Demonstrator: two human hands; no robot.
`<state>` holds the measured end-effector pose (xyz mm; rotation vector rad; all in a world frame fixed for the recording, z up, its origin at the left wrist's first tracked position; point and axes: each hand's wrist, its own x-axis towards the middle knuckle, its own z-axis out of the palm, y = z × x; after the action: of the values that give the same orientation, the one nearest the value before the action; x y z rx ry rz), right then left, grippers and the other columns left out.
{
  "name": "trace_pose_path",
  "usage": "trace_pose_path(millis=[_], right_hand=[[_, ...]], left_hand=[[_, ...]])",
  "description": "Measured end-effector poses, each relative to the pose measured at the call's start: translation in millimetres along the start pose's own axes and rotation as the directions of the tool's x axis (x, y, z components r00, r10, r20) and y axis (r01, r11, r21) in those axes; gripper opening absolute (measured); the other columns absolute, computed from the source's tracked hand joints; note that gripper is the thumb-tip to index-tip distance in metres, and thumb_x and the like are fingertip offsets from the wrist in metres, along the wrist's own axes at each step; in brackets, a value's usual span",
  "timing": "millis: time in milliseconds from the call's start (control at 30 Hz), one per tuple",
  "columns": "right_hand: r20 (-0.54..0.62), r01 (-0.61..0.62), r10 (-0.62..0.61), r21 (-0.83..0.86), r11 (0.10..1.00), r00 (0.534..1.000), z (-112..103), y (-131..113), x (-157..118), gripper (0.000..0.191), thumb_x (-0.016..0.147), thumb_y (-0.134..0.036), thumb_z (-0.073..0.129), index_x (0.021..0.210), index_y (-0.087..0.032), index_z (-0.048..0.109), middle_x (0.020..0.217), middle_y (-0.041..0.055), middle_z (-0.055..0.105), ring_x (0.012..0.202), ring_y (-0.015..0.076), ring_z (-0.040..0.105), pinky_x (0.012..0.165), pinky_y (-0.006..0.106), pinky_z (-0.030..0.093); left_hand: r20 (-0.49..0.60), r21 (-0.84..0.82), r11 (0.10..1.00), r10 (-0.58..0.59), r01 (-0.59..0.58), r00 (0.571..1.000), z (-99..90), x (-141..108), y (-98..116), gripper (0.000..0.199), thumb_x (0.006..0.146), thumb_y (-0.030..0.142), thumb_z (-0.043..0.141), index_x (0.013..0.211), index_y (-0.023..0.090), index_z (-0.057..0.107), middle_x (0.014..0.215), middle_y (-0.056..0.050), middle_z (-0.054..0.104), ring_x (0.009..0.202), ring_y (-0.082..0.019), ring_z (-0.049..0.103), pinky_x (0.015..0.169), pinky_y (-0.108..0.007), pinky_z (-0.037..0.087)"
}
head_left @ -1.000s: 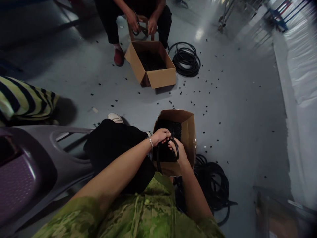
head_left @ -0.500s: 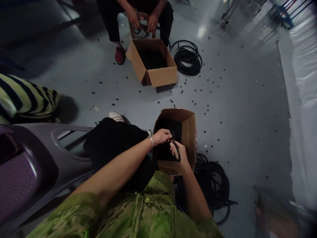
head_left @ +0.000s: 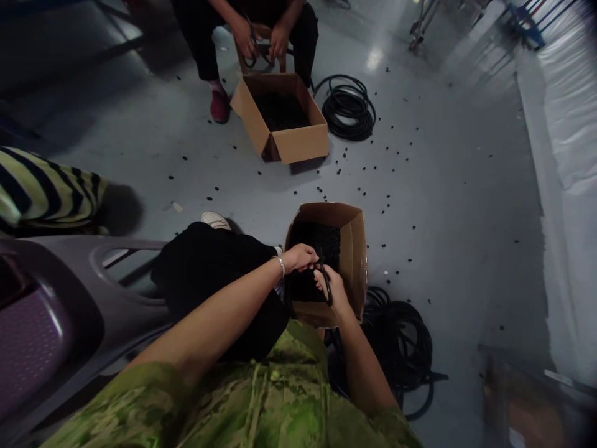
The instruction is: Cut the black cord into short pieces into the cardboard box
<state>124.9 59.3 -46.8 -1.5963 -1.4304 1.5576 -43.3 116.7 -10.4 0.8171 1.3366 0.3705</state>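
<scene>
Over a cardboard box (head_left: 353, 249), my right hand (head_left: 337, 290) is closed around black-handled scissors (head_left: 328, 289). Their dark blades point away from me and up to my left fingertips. My left hand (head_left: 298, 256), with a bracelet at the wrist, is pinched closed right beside the blades. Whatever it holds is dark against a dark background, and I cannot make it out. Beneath both hands, the box holds a mass of small black pieces (head_left: 326, 239). A tangled coil of black hose (head_left: 405, 339) lies on the floor against the box's right side.
Opposite me, a seated person's hands (head_left: 278, 40) hold scissors above another cardboard box (head_left: 303, 144) of black pieces. Beside it lies a black hose coil (head_left: 349, 112). Several small black pieces (head_left: 362, 190) dot the grey floor. A purple-grey chair (head_left: 84, 298) stands at left.
The whole view has shifted slightly, so things sit a little further left. My hands keep nearly the same pose over the box; the scissors look turned slightly more upright.
</scene>
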Motion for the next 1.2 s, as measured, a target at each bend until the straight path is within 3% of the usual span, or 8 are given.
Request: trace_pose_path(millis=[267, 467, 633, 767, 900, 1033, 1100, 1200], right_hand=[[-0.084, -0.101, 0.098, -0.022, 0.995, 0.992, 10, 0, -9, 0.056, 0.076, -0.060, 0.067, 0.107, -0.013, 0.073, 0.054, -0.0038, 0.054, 0.041, 0.0091, 0.047, 0.038, 0.019, 0.038], [-0.133, -0.144, 0.145, 0.017, 0.989, 0.981, 25, 13, -14, 0.059, 0.074, -0.061, 0.066, 0.105, -0.012, 0.072, 0.052, -0.0040, 0.054, 0.039, 0.0093, 0.047, 0.036, 0.019, 0.037], [-0.058, -0.126, 0.133, 0.109, 0.986, 0.989, 15, 11, -15, 0.052, 0.074, -0.060, 0.069, 0.097, -0.014, 0.070, 0.058, -0.0021, 0.059, 0.042, 0.0093, 0.051, 0.038, 0.018, 0.038], [-0.059, -0.086, 0.091, 0.090, 0.992, 0.994, 9, 8, -17, 0.048, 0.076, -0.062, 0.069, 0.084, -0.016, 0.068, 0.054, -0.0034, 0.054, 0.040, 0.0086, 0.046, 0.036, 0.018, 0.035], [-0.125, -0.055, 0.069, 0.108, 0.993, 0.990, 19, 10, -17, 0.052, 0.075, -0.069, 0.067, 0.070, -0.017, 0.062, 0.049, -0.0035, 0.051, 0.037, 0.0086, 0.041, 0.035, 0.020, 0.030], [-0.135, -0.172, 0.212, 0.258, 0.951, 0.968, 31, 16, -19, 0.054, 0.074, -0.071, 0.067, 0.064, -0.018, 0.057, 0.048, -0.0031, 0.049, 0.039, 0.0095, 0.042, 0.037, 0.020, 0.030], [-0.088, -0.214, 0.262, 0.362, 0.907, 0.961, 35, 20, -22, 0.053, 0.073, -0.070, 0.069, 0.069, -0.018, 0.060, 0.054, -0.0015, 0.054, 0.044, 0.0111, 0.048, 0.040, 0.021, 0.035], [0.042, -0.209, 0.217, 0.494, 0.844, 0.975, 40, 25, -31, 0.052, 0.073, -0.066, 0.072, 0.091, -0.018, 0.065, 0.067, 0.0004, 0.063, 0.054, 0.0144, 0.058, 0.048, 0.023, 0.044]], left_hand=[[-0.070, 0.022, 0.998, -0.051, 0.053, 0.996, 0.4, 5, -1, 0.027, 0.091, 0.016, 0.057, 0.065, 0.015, 0.053, 0.051, 0.005, 0.052, 0.037, -0.005, 0.036, 0.041, -0.020, 0.028], [-0.107, 0.213, 0.975, -0.047, 0.069, 0.993, 4.8, 4, -3, 0.020, 0.090, 0.017, 0.055, 0.070, 0.015, 0.058, 0.049, 0.005, 0.050, 0.038, -0.006, 0.040, 0.043, -0.019, 0.030], [-0.001, 0.269, 0.963, 0.012, -0.011, 1.000, 6.3, 0, -3, 0.022, 0.085, 0.021, 0.063, 0.065, 0.016, 0.057, 0.045, 0.006, 0.050, 0.035, -0.005, 0.038, 0.041, -0.017, 0.028], [-0.024, 0.157, 0.988, 0.004, 0.000, 1.000, 12.1, 1, -3, 0.028, 0.084, 0.020, 0.063, 0.059, 0.017, 0.052, 0.041, 0.006, 0.048, 0.033, -0.006, 0.035, 0.039, -0.017, 0.026], [-0.087, 0.041, 0.997, -0.066, 0.070, 0.994, 16.4, 5, -4, 0.029, 0.084, 0.020, 0.065, 0.058, 0.017, 0.052, 0.041, 0.004, 0.048, 0.033, -0.006, 0.035, 0.040, -0.018, 0.026], [-0.170, -0.076, 0.994, -0.095, 0.083, 0.981, 14.3, 7, -1, 0.021, 0.089, 0.019, 0.059, 0.068, 0.016, 0.056, 0.044, 0.004, 0.050, 0.035, -0.007, 0.037, 0.041, -0.019, 0.026], [-0.176, -0.201, 0.979, -0.082, 0.045, 0.981, 11.7, 8, 2, 0.020, 0.091, 0.023, 0.058, 0.072, 0.016, 0.055, 0.047, 0.004, 0.050, 0.036, -0.007, 0.039, 0.041, -0.019, 0.027], [-0.163, -0.396, 0.918, -0.059, -0.011, 0.985, 6.6, 11, 8, 0.028, 0.093, 0.037, 0.058, 0.075, 0.016, 0.055, 0.050, 0.005, 0.049, 0.038, -0.006, 0.038, 0.041, -0.019, 0.027]])
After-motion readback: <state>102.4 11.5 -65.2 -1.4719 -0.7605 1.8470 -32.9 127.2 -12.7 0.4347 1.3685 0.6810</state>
